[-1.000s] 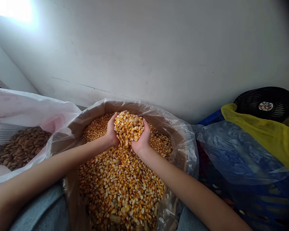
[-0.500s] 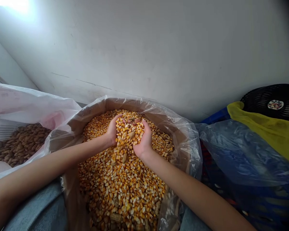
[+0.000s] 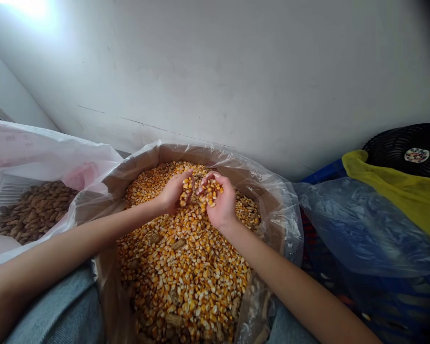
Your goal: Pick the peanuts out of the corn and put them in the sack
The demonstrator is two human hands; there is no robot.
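Note:
Dried corn kernels (image 3: 197, 258), yellow and orange, fill a brown paper sack (image 3: 181, 152) with a clear plastic liner (image 3: 290, 215). Unshelled peanuts (image 3: 174, 319) lie scattered among the corn. My left hand (image 3: 175, 191) is curled above the heap with a few kernels at its fingers. Beside it, a small gap away, my right hand (image 3: 222, 203) is cupped round a larger handful of corn. Some kernels appear to be dropping between the two hands.
On the left stands a white woven sack (image 3: 50, 148) with unshelled peanuts (image 3: 36, 210) inside. At right are a blue crate (image 3: 397, 296), a clear plastic bag (image 3: 365, 224), a yellow mesh cloth (image 3: 397, 191) and a black fan (image 3: 408, 148). A white wall (image 3: 215, 71) rises behind.
My hands have moved apart from a shared scoop, and most of the corn in them has fallen back onto the heap. Far fewer kernels stay in the fingers.

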